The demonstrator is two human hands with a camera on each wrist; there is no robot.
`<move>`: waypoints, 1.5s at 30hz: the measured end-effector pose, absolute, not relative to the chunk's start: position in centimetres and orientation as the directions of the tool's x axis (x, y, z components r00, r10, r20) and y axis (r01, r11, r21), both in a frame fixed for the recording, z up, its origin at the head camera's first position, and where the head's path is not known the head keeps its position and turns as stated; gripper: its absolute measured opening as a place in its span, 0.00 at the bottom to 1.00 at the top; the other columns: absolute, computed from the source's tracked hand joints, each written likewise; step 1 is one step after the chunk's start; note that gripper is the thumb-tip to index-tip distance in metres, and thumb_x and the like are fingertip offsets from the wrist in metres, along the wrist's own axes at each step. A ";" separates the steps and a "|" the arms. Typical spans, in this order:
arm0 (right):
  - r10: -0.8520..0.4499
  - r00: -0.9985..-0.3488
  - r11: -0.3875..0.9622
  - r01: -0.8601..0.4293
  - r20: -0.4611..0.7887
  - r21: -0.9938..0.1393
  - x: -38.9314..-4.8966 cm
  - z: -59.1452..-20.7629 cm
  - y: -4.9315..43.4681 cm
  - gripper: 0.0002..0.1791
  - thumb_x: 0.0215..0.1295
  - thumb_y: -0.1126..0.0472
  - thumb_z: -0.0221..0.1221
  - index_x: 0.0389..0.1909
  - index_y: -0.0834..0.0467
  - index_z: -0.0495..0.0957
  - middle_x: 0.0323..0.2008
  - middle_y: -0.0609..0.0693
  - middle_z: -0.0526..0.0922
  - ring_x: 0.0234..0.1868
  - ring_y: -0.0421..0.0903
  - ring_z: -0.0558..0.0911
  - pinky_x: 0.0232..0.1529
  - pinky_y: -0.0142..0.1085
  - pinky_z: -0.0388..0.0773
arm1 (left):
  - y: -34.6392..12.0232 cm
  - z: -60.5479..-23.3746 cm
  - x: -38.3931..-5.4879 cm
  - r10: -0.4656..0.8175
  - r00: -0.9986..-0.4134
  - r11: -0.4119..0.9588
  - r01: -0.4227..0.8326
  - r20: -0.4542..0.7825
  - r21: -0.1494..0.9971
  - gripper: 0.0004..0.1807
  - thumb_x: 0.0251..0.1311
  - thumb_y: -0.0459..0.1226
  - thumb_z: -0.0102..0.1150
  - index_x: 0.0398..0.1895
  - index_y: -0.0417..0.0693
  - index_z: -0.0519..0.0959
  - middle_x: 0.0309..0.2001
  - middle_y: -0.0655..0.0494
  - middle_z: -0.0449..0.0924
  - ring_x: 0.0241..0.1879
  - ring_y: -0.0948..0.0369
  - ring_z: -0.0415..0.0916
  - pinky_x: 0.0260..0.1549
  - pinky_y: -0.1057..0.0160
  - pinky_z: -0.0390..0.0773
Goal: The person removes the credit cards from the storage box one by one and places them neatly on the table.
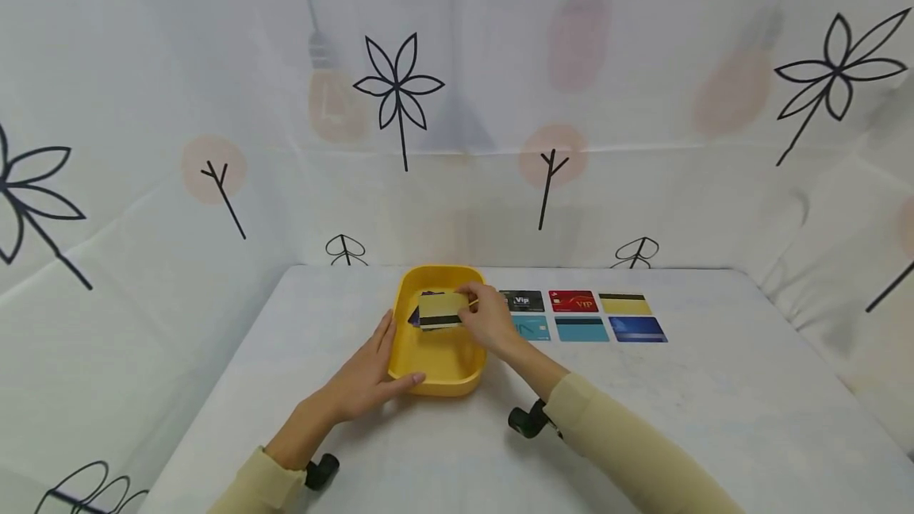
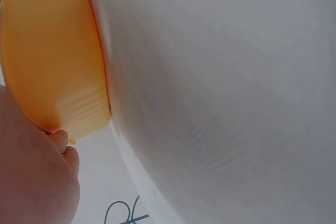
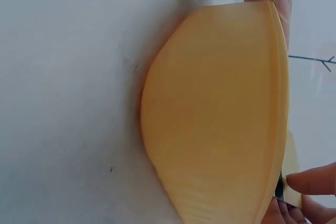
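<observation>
A yellow plastic basin [image 1: 437, 367] sits on the white table. My left hand [image 1: 362, 375] rests against its left side, fingers extended along the wall and thumb over the front rim. Between thumb and fingers, my right hand [image 1: 489, 316] pinches a gold card [image 1: 441, 304] with a black stripe, held over the basin. Dark purple card edges [image 1: 414, 317] peek out behind it. In the right wrist view, the thumb presses on the gold card [image 3: 293, 182] just past the basin rim; the basin wall hides part of it.
Right of the basin, cards lie in two rows: a black Vip card [image 1: 527, 301], a red VIP card [image 1: 574, 301], a gold striped card [image 1: 625, 304], light blue cards [image 1: 581, 330] and a dark blue card [image 1: 638, 330]. A patterned white cloth [image 1: 464, 205] hangs behind the table.
</observation>
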State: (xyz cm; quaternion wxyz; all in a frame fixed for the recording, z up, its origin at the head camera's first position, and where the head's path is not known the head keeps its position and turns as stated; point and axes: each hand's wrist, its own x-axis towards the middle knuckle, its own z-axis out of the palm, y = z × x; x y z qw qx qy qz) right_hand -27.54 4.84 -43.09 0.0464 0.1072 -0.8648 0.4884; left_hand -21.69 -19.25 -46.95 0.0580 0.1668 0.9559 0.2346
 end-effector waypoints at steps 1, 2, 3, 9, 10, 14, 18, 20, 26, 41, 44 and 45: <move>-0.143 -0.972 0.500 -0.235 0.188 -0.834 -27.5 -43.1 5.0 0.17 0.65 0.74 0.59 0.55 0.65 0.81 0.43 0.57 0.81 0.41 0.50 0.83 0.39 0.38 0.85 | -19.3 -46.9 -21.7 0.344 -0.938 0.836 0.291 -0.033 0.466 0.62 0.63 0.73 0.49 0.83 0.44 0.35 0.83 0.53 0.28 0.81 0.51 0.42 0.77 0.48 0.52; -0.147 -0.971 0.498 -0.238 0.189 -0.834 -27.5 -43.1 5.2 0.17 0.65 0.74 0.59 0.55 0.65 0.81 0.43 0.57 0.80 0.41 0.50 0.83 0.39 0.37 0.85 | -19.3 -46.9 -21.7 0.343 -0.939 0.836 0.290 -0.032 0.466 0.62 0.63 0.73 0.49 0.83 0.44 0.35 0.83 0.53 0.28 0.81 0.51 0.42 0.76 0.47 0.52; -0.148 -0.971 0.497 -0.238 0.189 -0.834 -27.4 -43.2 5.4 0.17 0.65 0.74 0.59 0.55 0.65 0.81 0.43 0.57 0.80 0.40 0.50 0.83 0.39 0.37 0.85 | -19.3 -46.9 -21.7 0.342 -0.939 0.837 0.289 -0.032 0.465 0.62 0.62 0.73 0.49 0.83 0.44 0.35 0.83 0.53 0.28 0.81 0.51 0.42 0.76 0.47 0.52; -0.152 -0.974 0.490 -0.221 0.167 -0.843 -27.1 -43.0 6.3 0.17 0.66 0.73 0.59 0.55 0.65 0.81 0.44 0.57 0.80 0.41 0.50 0.81 0.41 0.37 0.85 | -19.4 -47.0 -21.7 0.338 -0.940 0.837 0.285 -0.032 0.468 0.62 0.62 0.73 0.49 0.83 0.45 0.35 0.83 0.53 0.28 0.81 0.51 0.42 0.76 0.47 0.53; -0.151 -0.975 0.487 -0.219 0.165 -0.846 -27.0 -43.0 6.4 0.17 0.66 0.73 0.59 0.55 0.65 0.80 0.44 0.57 0.80 0.41 0.51 0.81 0.41 0.37 0.85 | -19.4 -47.0 -21.7 0.336 -0.941 0.836 0.282 -0.034 0.470 0.62 0.62 0.73 0.50 0.83 0.45 0.35 0.83 0.53 0.28 0.81 0.51 0.42 0.76 0.47 0.52; -0.144 -0.974 0.479 -0.221 0.172 -0.850 -26.9 -43.0 6.9 0.17 0.66 0.74 0.60 0.55 0.65 0.80 0.43 0.57 0.80 0.42 0.51 0.81 0.41 0.37 0.85 | -19.4 -47.1 -21.8 0.326 -0.945 0.836 0.269 -0.038 0.478 0.62 0.62 0.72 0.51 0.83 0.46 0.34 0.83 0.54 0.27 0.81 0.51 0.41 0.76 0.47 0.52; -0.131 -0.975 0.488 -0.219 0.178 -0.845 -26.8 -43.0 7.5 0.18 0.66 0.74 0.60 0.56 0.65 0.80 0.44 0.57 0.81 0.43 0.51 0.82 0.44 0.38 0.86 | -19.4 -47.1 -21.8 0.326 -0.944 0.838 0.269 -0.040 0.475 0.62 0.62 0.72 0.50 0.83 0.47 0.34 0.83 0.55 0.27 0.81 0.51 0.42 0.76 0.47 0.53; -0.127 -0.976 0.493 -0.217 0.177 -0.842 -26.8 -43.0 7.8 0.18 0.66 0.74 0.60 0.57 0.65 0.80 0.45 0.57 0.82 0.44 0.52 0.82 0.46 0.39 0.86 | -19.4 -47.0 -21.8 0.331 -0.943 0.839 0.275 -0.038 0.470 0.63 0.62 0.73 0.49 0.83 0.47 0.34 0.83 0.55 0.27 0.81 0.51 0.41 0.76 0.47 0.53; -0.131 -0.979 0.504 -0.201 0.156 -0.840 -26.7 -42.9 9.1 0.17 0.68 0.73 0.60 0.57 0.65 0.79 0.47 0.57 0.83 0.45 0.52 0.82 0.47 0.39 0.86 | -19.5 -47.0 -21.9 0.341 -0.939 0.838 0.283 -0.042 0.466 0.64 0.61 0.75 0.47 0.83 0.46 0.34 0.83 0.54 0.27 0.81 0.51 0.41 0.76 0.48 0.52; -0.107 -0.991 0.551 -0.129 0.084 -0.825 -26.4 -43.0 13.9 0.17 0.70 0.70 0.60 0.58 0.65 0.78 0.53 0.61 0.80 0.51 0.57 0.81 0.55 0.45 0.84 | -19.2 -46.8 -21.9 0.338 -0.940 0.840 0.281 -0.042 0.464 0.63 0.62 0.73 0.50 0.83 0.43 0.36 0.84 0.51 0.29 0.81 0.49 0.42 0.76 0.46 0.54; -0.101 -0.991 0.551 -0.124 0.082 -0.825 -26.3 -43.0 14.7 0.17 0.70 0.69 0.61 0.58 0.65 0.78 0.54 0.62 0.79 0.52 0.58 0.81 0.55 0.46 0.84 | -19.2 -46.8 -21.8 0.340 -0.940 0.835 0.287 -0.030 0.469 0.63 0.62 0.73 0.50 0.83 0.42 0.37 0.84 0.50 0.29 0.81 0.48 0.43 0.76 0.45 0.54; -0.103 -0.991 0.549 -0.126 0.083 -0.826 -26.2 -43.0 15.0 0.17 0.69 0.69 0.61 0.58 0.65 0.78 0.53 0.62 0.79 0.52 0.58 0.81 0.55 0.47 0.83 | -19.2 -46.8 -21.8 0.340 -0.940 0.835 0.286 -0.032 0.470 0.63 0.62 0.73 0.50 0.83 0.42 0.37 0.84 0.50 0.29 0.81 0.48 0.43 0.76 0.45 0.54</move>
